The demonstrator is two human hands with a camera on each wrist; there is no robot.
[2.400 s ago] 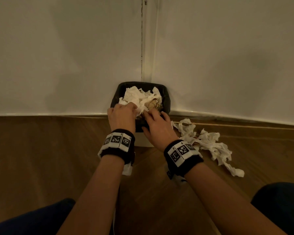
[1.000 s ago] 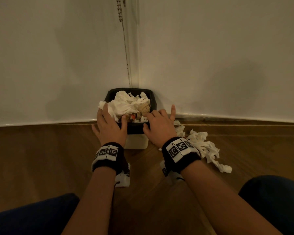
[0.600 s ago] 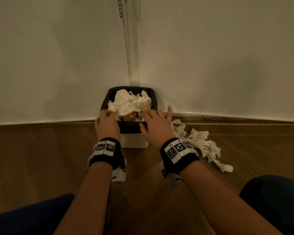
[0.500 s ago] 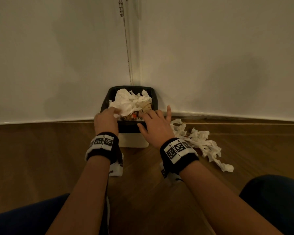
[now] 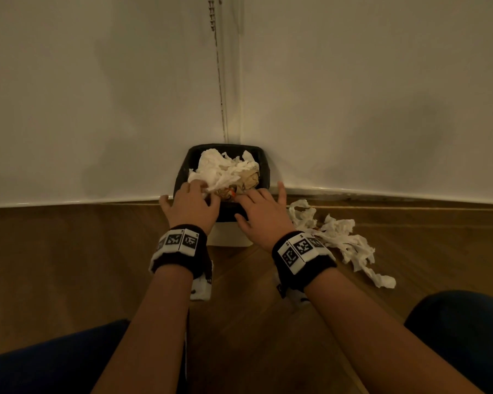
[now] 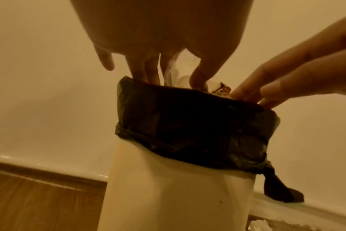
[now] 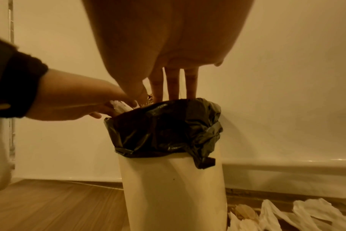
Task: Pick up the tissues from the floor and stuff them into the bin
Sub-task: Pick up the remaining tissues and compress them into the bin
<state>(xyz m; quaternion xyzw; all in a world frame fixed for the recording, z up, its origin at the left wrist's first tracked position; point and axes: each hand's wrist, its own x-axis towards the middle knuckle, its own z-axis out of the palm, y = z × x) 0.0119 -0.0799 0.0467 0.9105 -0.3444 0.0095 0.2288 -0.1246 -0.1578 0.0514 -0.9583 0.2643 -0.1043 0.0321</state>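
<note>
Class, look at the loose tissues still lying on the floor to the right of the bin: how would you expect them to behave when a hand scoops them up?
The tissues on the floor look crumpled and thin, so probably floppy and very light. They lie in a straggling trail, so a single grab may leave bits behind. The heap in the bin stands above its rim, suggesting they spring back.

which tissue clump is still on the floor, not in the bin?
The strung-out tissues right of the bin, lying on the wood floor by the right hand. The other clump is heaped in the bin's mouth.

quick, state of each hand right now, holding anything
Left hand: pinching the tissues at the top of the bin.
Right hand: open, straight fingers pressing down into the bin, gripping nothing.
</note>
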